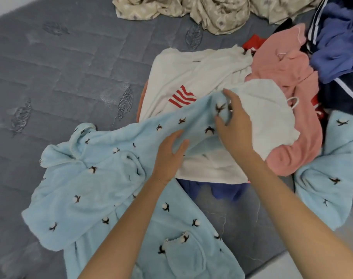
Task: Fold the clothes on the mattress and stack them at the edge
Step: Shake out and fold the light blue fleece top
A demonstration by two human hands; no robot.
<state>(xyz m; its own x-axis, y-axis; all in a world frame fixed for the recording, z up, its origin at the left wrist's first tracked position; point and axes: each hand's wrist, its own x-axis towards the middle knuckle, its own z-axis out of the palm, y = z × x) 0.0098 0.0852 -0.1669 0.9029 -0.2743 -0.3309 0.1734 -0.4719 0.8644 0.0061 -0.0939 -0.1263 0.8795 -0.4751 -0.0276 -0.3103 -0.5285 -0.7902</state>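
- Mattress (60, 67): grey, quilted, stitched with leaf shapes. Its near edge shows at lower right, with pale floor beyond it.
- Light blue fleece garment (103, 188), printed with small cotton-boll sprigs: spread rumpled and unfolded over the near half of the mattress, in front of me. A pocket (183, 252) faces up close to the near edge. One long part runs up and away to the clothes pile.
- My right hand (235, 125): fingers curled, pinching the far end of that long part and lifting it just off the pile.
- My left hand (168, 158): fingers fairly straight and relaxed, lying flat on the same blue fleece nearer to me, gripping nothing.
- White top (191, 77) with red stripes: lies mostly flat under the raised blue fleece, mid-mattress.
- White knit piece (272, 117): sits on the pile just right of my right hand, partly over a pink fleece garment (292, 81) bunched beside the white top.
- Second light blue fleece piece (332, 178), same print: heaped toward the right edge. I cannot tell whether it joins the first.
- Dark blue cloth (222, 191): pokes out from under the white top's near hem.
- Violet-blue garment (336, 43) and navy garment with white stripes (342, 97): crumpled toward the far right corner.
- Beige patterned cloth (211, 11): crumpled along the far edge.
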